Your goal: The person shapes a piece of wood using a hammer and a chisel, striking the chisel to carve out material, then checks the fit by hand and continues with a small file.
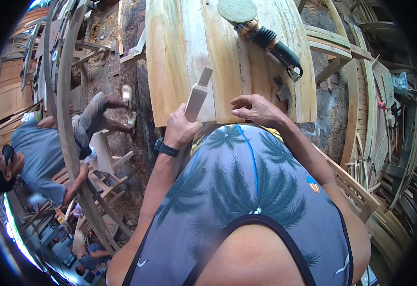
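left hand (182, 125): fingers closed around the lower end of a pale wooden piece (197, 101); piece tilts up and away from the fist, stepping down to a narrower tip. watch (167, 147) on this wrist, just behind the fingers.

right hand (258, 110): fingers loosely bent, small gap between thumb and forefinger, nothing seen in the grip. whether it touches the boards: cannot tell.

between the hands: bare strip of the plank tabletop (170, 62), giving sideways room. both hands sit at its near edge, the torso close behind. its left edge runs a little left of the left fist; right edge lies beyond the right hand.

just beyond the right fingers, to their right: dark curved object (285, 94), kind unclear. farther ahead: power tool (275, 47), round disc pointing away, handle end toward the right edge.

well left of the left hand: wooden post (66, 95), co-worker (41, 152) beyond.
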A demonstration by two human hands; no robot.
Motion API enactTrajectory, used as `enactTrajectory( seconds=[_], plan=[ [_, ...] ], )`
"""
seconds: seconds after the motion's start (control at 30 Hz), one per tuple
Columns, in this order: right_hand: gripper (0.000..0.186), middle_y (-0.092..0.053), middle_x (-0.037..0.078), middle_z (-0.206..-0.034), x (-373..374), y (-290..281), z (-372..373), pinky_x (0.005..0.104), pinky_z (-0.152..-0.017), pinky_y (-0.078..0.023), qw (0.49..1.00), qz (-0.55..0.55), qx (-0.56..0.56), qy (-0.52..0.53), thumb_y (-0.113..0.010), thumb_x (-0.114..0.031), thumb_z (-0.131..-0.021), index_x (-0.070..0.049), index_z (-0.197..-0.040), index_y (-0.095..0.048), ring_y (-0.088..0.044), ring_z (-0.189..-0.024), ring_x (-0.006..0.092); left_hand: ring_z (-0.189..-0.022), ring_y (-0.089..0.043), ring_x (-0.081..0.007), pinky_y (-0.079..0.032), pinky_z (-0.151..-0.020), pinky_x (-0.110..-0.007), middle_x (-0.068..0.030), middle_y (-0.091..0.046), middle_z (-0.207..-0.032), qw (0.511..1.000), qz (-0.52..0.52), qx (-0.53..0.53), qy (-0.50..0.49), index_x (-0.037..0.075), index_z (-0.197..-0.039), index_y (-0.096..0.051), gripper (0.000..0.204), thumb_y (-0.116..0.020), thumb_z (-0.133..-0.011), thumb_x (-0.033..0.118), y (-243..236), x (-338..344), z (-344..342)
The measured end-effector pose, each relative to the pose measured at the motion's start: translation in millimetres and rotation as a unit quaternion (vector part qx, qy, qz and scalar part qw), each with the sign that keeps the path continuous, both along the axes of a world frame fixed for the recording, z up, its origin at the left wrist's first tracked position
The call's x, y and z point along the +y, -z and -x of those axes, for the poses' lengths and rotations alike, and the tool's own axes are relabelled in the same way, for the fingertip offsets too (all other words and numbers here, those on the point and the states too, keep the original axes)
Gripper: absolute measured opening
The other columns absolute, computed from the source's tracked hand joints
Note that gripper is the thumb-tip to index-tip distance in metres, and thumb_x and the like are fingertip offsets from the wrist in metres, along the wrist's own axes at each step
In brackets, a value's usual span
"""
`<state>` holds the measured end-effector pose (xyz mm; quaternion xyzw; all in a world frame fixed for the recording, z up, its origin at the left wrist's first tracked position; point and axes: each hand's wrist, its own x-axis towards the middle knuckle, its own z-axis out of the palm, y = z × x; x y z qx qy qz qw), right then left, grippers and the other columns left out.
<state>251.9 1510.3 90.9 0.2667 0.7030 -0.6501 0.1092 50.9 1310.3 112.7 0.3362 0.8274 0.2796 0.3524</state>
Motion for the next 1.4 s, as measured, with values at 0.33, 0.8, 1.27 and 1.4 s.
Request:
enactTrajectory(
  seconds=[0.33, 0.8, 1.27, 1.4],
  plan=[
    [0.048, -0.07, 0.023, -0.117, -4, -3, 14, 0.0389, -0.095, -0.053, 0.999, -0.029, 0.041, -0.014, -0.068, -0.031, -0.093, 0.003, -0.126, -0.065, -0.069, -0.106, 0.0308, -0.094, -0.073, -0.0338, -0.057, -0.082, -0.041, -0.0251, -0.072, -0.097, 0.999, 0.032, -0.009, 0.012, -0.004, -0.109, -0.062, 0.049, -0.078, -0.075, 0.027, -4, 3, -13],
    [0.036, -0.073, 0.016, -0.113, 5, -7, 19, 0.034, -0.093, -0.052, 0.998, -0.036, 0.039, -0.017, -0.067, -0.024, -0.094, -0.001, -0.122, -0.07, -0.069, -0.104, 0.0219, -0.091, -0.068, -0.0463, -0.053, -0.076, -0.054, -0.0279, -0.069, -0.097, 0.984, 0.065, 0.132, 0.096, -0.001, -0.108, -0.054, 0.052, -0.08, -0.076, 0.03, 12, 12, 3],
    [0.041, -0.073, 0.018, -0.113, 18, -6, 15, 0.0381, -0.093, -0.053, 0.998, -0.047, 0.037, 0.008, -0.068, -0.029, -0.091, 0.001, -0.119, -0.071, -0.07, -0.104, 0.0295, -0.091, -0.067, -0.0367, -0.053, -0.075, -0.047, -0.0156, -0.069, -0.095, 0.957, 0.016, 0.25, 0.145, 0.012, -0.122, -0.061, 0.056, -0.086, -0.073, 0.023, 20, 31, 9],
    [0.041, -0.073, 0.019, -0.114, 20, -2, 14, 0.0384, -0.094, -0.053, 0.999, -0.046, 0.027, 0.01, -0.068, -0.029, -0.091, 0.0, -0.119, -0.07, -0.07, -0.104, 0.0299, -0.088, -0.066, -0.0358, -0.052, -0.075, -0.047, -0.0146, -0.069, -0.092, 0.948, -0.005, 0.283, 0.146, 0.013, -0.124, -0.061, 0.058, -0.086, -0.072, 0.022, 29, 32, 5]
  ],
)
